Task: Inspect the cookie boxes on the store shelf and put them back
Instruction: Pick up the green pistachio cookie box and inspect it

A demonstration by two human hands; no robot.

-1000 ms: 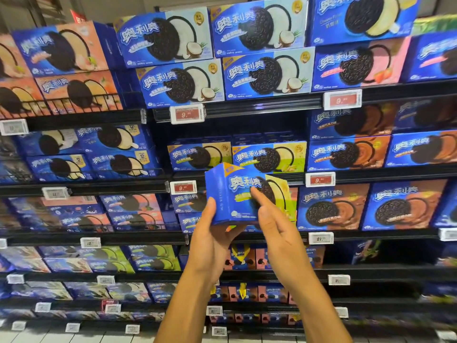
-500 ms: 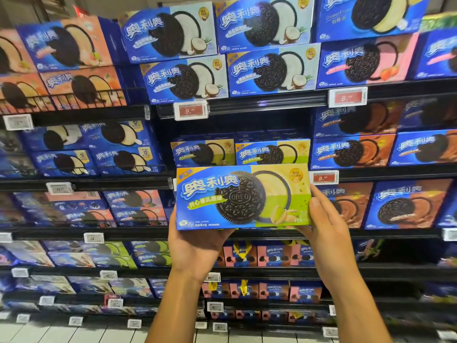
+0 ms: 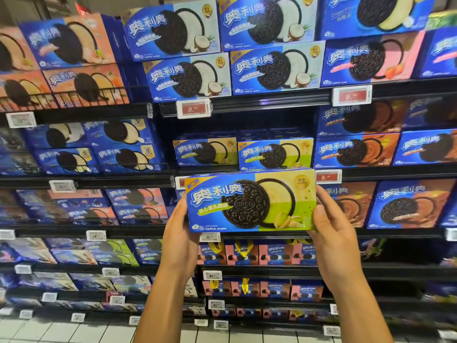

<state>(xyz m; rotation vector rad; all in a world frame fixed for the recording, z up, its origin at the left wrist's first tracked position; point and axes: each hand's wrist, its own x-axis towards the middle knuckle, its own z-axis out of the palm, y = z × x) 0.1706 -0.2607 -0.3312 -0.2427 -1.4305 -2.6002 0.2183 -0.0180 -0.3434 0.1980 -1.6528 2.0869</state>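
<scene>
Before the middle shelf, the pistachio Oreo box (image 3: 251, 200) is held level, front facing, left hand (image 3: 181, 240) and right hand (image 3: 332, 240) gripping its ends. Risk: the end-only grip slipping, or reshelving knocking the matching boxes (image 3: 274, 154) behind.

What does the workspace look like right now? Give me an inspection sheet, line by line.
Surface: black store shelves, several tiers, stocked with boxes.
Job's things: pistachio cookie box held off the shelf, front facing the camera, level; two matching boxes stand on the shelf just above it.
Clutter: nothing seen.
Hands: left hand grips the box's left end; right hand grips its right end.
Cables: nothing seen.
Surroundings: coconut boxes on the tier above; red price tags on the shelf edges; pale tiled floor below.
</scene>
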